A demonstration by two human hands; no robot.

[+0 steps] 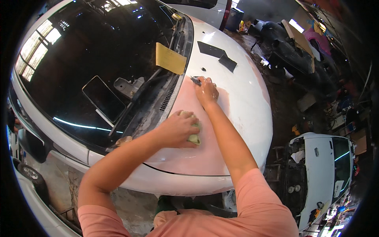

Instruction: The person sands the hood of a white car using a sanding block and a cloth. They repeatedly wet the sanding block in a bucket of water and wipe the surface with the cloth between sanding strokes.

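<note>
A white car hood (pixel 246 126) has a large pinkish filler patch (pixel 209 150) beside the windscreen. My left hand (pixel 183 128) is closed on a pale green sponge or cloth (pixel 194 138), pressed on the pink area. Farther forward, my right hand (pixel 207 91) grips a small dark piece (pixel 196 80), too small to identify, at the patch’s upper end. A yellow abrasive sheet (pixel 171 59) lies along the windscreen’s edge. Two dark sheets (pixel 211 49) rest on the hood above my right hand.
A phone (pixel 102 98) and grey bracket (pixel 124 85) lie on the windscreen (pixel 63 79). Dark bumper parts (pixel 284 51) are piled at upper right, and another white car (pixel 319 177) stands at lower right. A wheel (pixel 30 173) shows at left.
</note>
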